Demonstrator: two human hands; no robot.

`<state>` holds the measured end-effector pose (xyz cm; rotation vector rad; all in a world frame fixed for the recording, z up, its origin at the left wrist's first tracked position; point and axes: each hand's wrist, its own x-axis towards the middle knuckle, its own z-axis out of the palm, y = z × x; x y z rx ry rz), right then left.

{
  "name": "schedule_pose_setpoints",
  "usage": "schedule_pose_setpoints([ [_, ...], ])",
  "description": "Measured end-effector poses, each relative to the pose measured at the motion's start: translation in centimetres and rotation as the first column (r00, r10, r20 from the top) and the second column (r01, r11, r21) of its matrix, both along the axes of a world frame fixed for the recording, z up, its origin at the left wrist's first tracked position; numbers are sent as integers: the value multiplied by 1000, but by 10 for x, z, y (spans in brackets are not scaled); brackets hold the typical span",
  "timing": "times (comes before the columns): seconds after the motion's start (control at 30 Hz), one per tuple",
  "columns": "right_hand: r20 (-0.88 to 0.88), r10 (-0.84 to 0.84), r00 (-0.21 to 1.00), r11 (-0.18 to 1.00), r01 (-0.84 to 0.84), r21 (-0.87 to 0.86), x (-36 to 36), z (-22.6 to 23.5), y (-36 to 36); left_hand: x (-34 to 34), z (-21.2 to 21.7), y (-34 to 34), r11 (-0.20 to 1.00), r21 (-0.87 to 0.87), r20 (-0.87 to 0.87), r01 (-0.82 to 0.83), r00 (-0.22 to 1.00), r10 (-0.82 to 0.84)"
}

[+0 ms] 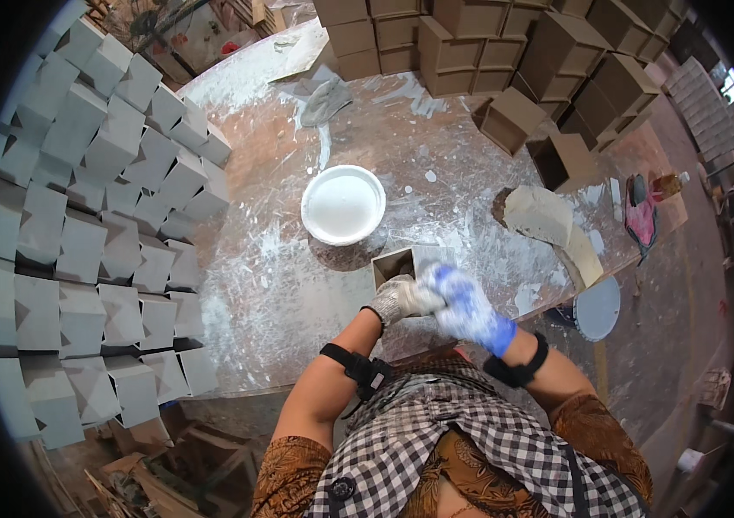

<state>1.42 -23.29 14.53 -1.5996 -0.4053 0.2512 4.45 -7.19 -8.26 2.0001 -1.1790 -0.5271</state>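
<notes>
A small open box (394, 262) stands near the table's front edge, its opening showing a brown inside and its side coated pale. My left hand (403, 299), in a whitish knit glove, grips the box at its near side, with fingers at the opening. My right hand (467, 304), in a blue and white glove, is over the box's right side, close against the left hand. Motion smears its fingers, and whatever they may hold is hidden. A round white tub (344, 205) of white paint-like liquid sits just beyond the box.
Stacks of white-coated boxes (82, 224) line the left side. Bare brown boxes (479, 52) are piled at the far right. A grey rag (326, 102), a curled pale strip (540, 216) and a pink item (641, 214) lie on the paint-spattered table (272, 285). A bucket (596, 308) stands beyond the right edge.
</notes>
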Motion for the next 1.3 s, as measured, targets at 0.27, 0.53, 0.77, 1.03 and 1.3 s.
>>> schedule_pose_setpoints([
  [0.27,191,-91,977,896,164,-412,27,50,-23,2,136,-16,860,497,153,-113,987,42],
  [0.53,219,117,969,609,104,-786,67,59,5,5,136,-27,853,492,89,-171,985,146],
  [0.77,-198,164,966,962,-201,-184,-25,14,-41,9,170,-32,785,605,-27,-133,982,187],
  [1.03,-4,21,1000,883,-21,-469,5,36,-72,11,92,-18,831,543,97,-117,992,77],
  [1.3,159,-209,965,904,252,-344,49,-23,-60,10,155,-36,812,577,29,-87,996,87],
])
